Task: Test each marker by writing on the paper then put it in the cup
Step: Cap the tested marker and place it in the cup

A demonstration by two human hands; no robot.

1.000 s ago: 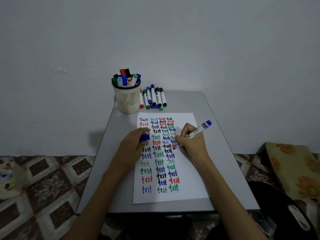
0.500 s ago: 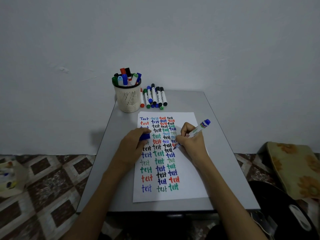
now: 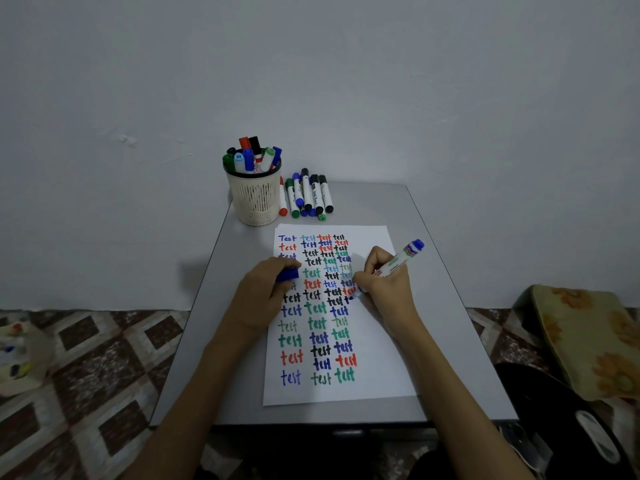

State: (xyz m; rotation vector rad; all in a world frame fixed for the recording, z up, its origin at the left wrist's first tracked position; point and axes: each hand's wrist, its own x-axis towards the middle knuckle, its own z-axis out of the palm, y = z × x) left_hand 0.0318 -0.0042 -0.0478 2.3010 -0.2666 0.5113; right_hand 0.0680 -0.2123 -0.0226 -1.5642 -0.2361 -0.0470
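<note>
R hand (image 3: 382, 289) pinches blue marker (image 3: 398, 263) mid-barrel, tip on paper (image 3: 377, 375) in 4th col. L hand (image 3: 263, 292) grips cap (image 3: 287, 274), resting on sheet. Marker prob. light, stiff, smooth plastic; hold low on barrel for control.

Grey table (image 3: 450, 341) with paper (image 3: 377, 341), marker cup (image 3: 255, 199), loose markers (image 3: 308, 197).

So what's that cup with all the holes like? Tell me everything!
The cup is a round, cream, plastic-looking basket with slotted walls and a dark rim. It stands upright at the far left corner of the table, full of capped markers in red, black, blue and green. Loose markers lie close beside it.
</note>
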